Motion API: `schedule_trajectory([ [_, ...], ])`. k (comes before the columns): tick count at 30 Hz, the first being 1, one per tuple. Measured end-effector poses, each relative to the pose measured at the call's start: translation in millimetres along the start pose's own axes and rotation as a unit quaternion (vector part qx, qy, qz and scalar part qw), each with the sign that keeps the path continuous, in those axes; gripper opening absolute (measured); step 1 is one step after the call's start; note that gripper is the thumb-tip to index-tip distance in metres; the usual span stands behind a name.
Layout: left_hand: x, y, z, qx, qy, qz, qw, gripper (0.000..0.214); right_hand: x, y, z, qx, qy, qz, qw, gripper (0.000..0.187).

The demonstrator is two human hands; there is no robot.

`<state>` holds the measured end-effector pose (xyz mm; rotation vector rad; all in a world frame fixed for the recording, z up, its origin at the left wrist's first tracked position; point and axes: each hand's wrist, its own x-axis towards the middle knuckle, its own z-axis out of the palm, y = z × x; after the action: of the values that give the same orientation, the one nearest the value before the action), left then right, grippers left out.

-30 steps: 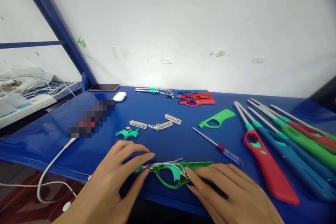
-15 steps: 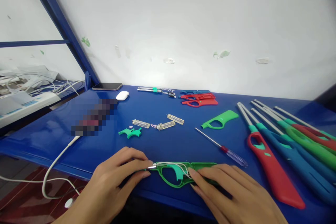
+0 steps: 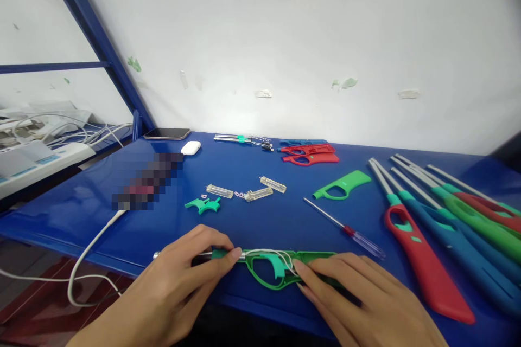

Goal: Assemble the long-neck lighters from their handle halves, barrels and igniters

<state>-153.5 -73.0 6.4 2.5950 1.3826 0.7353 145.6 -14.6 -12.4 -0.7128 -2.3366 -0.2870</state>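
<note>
Hands: left hand (image 3: 191, 268) pinches metal tube (image 3: 243, 256); right hand (image 3: 354, 290) grips wide end of green half-shell (image 3: 315, 255).
Half-shell: near edge of desk (image 3: 260, 227), trigger (image 3: 278, 267) inside, white wires (image 3: 264, 251) across it.
Axis: left-right, tube tip left.
Screwdriver (image 3: 349, 231): beyond right hand; lighters (image 3: 427, 271) right of it.
Clear tanks (image 3: 220, 191): three, mid-desk; contents too small to tell.
Far edge: red shells (image 3: 313, 158), wired tubes (image 3: 226, 139).

A green lighter half-shell (image 3: 311, 255) is held open-side up near the tabletop (image 3: 260, 227) edge, fitted with a turquoise trigger (image 3: 279, 267), crossed by white wires (image 3: 273, 251), met leftward by a metal tube (image 3: 243, 255).
</note>
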Motion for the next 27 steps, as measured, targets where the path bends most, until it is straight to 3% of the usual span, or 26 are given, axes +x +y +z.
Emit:
schedule_trajectory([
  [19, 3, 3, -10.9, -0.003, -0.036, 0.0, 0.999, 0.063, -2, 1, -3, -0.004, -0.011, -0.009, 1.0, 0.047],
  [27, 5, 9, -8.8, 0.004, -0.019, -0.004, 1.0, 0.044, 1, 1, -4, 0.004, 0.006, 0.0, 1.0, 0.046],
])
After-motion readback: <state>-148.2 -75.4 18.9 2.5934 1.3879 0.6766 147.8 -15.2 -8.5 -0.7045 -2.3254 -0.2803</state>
